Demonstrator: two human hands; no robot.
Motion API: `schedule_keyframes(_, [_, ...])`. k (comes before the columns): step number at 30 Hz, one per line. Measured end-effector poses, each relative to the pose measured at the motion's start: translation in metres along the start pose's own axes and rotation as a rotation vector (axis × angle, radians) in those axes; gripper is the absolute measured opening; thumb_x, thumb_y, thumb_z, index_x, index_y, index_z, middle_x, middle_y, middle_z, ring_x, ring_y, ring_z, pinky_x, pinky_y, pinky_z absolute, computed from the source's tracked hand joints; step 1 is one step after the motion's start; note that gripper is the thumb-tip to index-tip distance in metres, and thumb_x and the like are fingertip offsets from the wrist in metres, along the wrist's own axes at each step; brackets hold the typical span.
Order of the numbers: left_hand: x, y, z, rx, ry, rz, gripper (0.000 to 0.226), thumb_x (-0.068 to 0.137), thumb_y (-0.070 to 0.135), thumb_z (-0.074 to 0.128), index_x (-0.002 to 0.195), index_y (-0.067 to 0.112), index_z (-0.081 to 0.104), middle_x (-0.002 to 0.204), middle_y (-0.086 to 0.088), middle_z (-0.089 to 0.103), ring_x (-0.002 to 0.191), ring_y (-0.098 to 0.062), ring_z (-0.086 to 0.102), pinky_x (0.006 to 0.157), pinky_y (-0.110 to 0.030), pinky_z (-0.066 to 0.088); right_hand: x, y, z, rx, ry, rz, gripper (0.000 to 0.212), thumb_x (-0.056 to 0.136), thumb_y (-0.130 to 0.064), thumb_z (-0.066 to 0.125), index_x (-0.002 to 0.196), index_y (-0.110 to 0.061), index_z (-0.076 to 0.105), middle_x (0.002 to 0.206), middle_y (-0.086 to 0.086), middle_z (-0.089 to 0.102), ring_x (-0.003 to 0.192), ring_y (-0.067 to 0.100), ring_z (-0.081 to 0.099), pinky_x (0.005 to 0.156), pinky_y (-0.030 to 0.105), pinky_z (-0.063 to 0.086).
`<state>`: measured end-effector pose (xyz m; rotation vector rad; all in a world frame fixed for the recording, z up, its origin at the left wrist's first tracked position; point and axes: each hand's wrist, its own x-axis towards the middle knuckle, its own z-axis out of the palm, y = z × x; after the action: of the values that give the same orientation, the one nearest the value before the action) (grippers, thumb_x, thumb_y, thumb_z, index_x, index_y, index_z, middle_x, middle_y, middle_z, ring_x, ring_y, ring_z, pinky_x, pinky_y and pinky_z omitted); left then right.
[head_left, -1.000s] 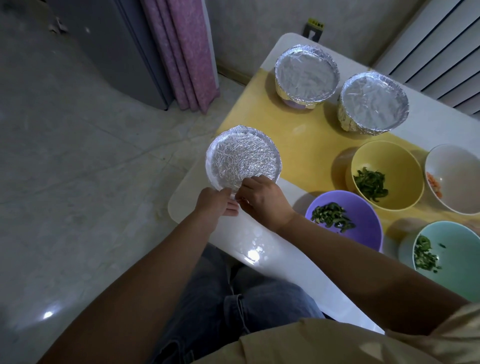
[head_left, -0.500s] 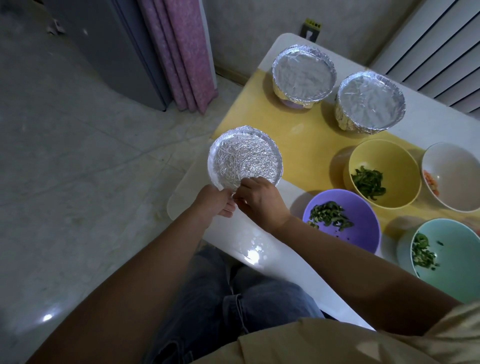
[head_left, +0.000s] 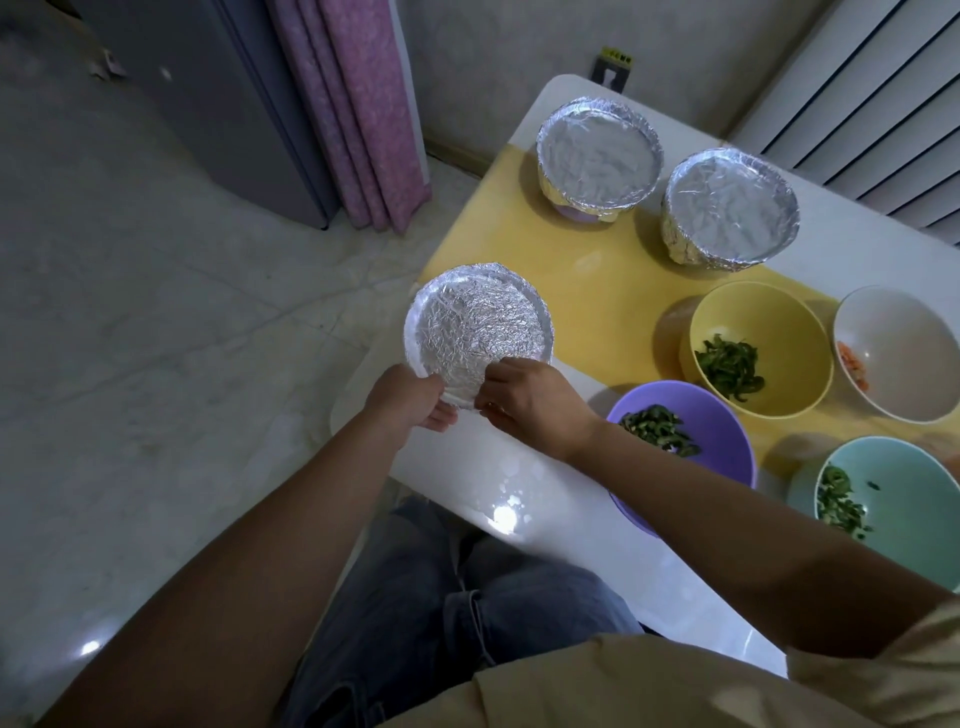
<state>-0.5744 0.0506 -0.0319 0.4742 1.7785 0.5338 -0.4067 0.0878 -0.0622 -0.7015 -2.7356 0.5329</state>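
Observation:
A round white bowl covered with crinkled aluminium foil (head_left: 475, 327) sits at the near left corner of the table, partly over its edge. My left hand (head_left: 410, 397) holds the near rim of this bowl from below. My right hand (head_left: 530, 402) pinches the foil's edge at the same near rim, fingers curled over it. The two hands are close together, almost touching.
Two more foil-covered bowls (head_left: 600, 158) (head_left: 730, 208) stand at the back on a yellow mat (head_left: 602, 291). Open bowls hold chopped greens: yellow (head_left: 758, 348), purple (head_left: 691, 447), pale green (head_left: 898, 509). A white bowl (head_left: 904, 353) holds orange bits. Floor lies left of the table's edge (head_left: 363, 364).
The foil-covered bowl has shifted slightly left and both hands have worked along its near rim. Everything else on the table is unchanged.

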Motion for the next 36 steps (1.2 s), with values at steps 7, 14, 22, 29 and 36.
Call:
schedule_keyframes(7, [-0.025, 0.001, 0.009, -0.014, -0.090, -0.092, 0.043, 0.099, 0.028, 0.054, 0.115, -0.011, 0.062, 0.108, -0.022, 0.070, 0.053, -0.016, 0.065, 0.024, -0.012, 0.032, 0.006, -0.010, 0.005, 0.033, 0.046, 0.072, 0.025, 0.084, -0.016, 0.045, 0.069, -0.009, 0.063, 0.070, 0.006, 0.056, 0.063, 0.026, 0.055, 0.053, 0.031, 0.044])
schedule_keyframes(14, [-0.025, 0.006, 0.011, -0.071, -0.061, -0.083, 0.036, 0.101, 0.015, 0.047, 0.121, -0.013, 0.057, 0.110, -0.025, 0.068, 0.037, -0.008, 0.060, 0.025, -0.012, 0.033, 0.012, -0.016, 0.006, 0.027, 0.066, 0.108, 0.029, 0.082, -0.018, 0.041, 0.064, -0.009, 0.062, 0.067, 0.006, 0.055, 0.060, 0.026, 0.056, 0.053, 0.029, 0.043])
schedule_keyframes(22, [-0.022, 0.006, 0.009, -0.014, -0.052, -0.070, 0.033, 0.098, 0.007, 0.045, 0.117, -0.016, 0.059, 0.106, -0.028, 0.069, 0.038, -0.009, 0.061, 0.025, -0.012, 0.032, 0.014, -0.015, 0.005, 0.096, 0.006, 0.141, 0.009, 0.079, -0.009, 0.066, 0.070, -0.008, 0.066, 0.069, 0.007, 0.057, 0.063, 0.027, 0.058, 0.054, 0.028, 0.043])
schedule_keyframes(29, [-0.012, 0.018, -0.004, 0.099, -0.097, -0.085, 0.029, 0.098, 0.010, 0.044, 0.112, -0.011, 0.058, 0.104, -0.024, 0.070, 0.042, -0.011, 0.064, 0.030, -0.018, 0.040, 0.001, 0.004, -0.011, 0.044, -0.057, 0.081, 0.009, 0.073, -0.008, 0.075, 0.076, -0.009, 0.067, 0.075, 0.006, 0.059, 0.069, 0.028, 0.058, 0.056, 0.030, 0.043])
schedule_keyframes(36, [-0.007, 0.001, 0.012, -0.021, -0.052, -0.149, 0.028, 0.094, 0.018, 0.049, 0.109, 0.000, 0.063, 0.089, -0.010, 0.074, 0.072, -0.018, 0.071, 0.077, -0.031, 0.047, 0.009, -0.007, 0.003, 0.018, 0.065, 0.081, 0.026, 0.083, -0.014, 0.044, 0.067, -0.008, 0.062, 0.069, 0.007, 0.056, 0.064, 0.028, 0.056, 0.052, 0.033, 0.045])
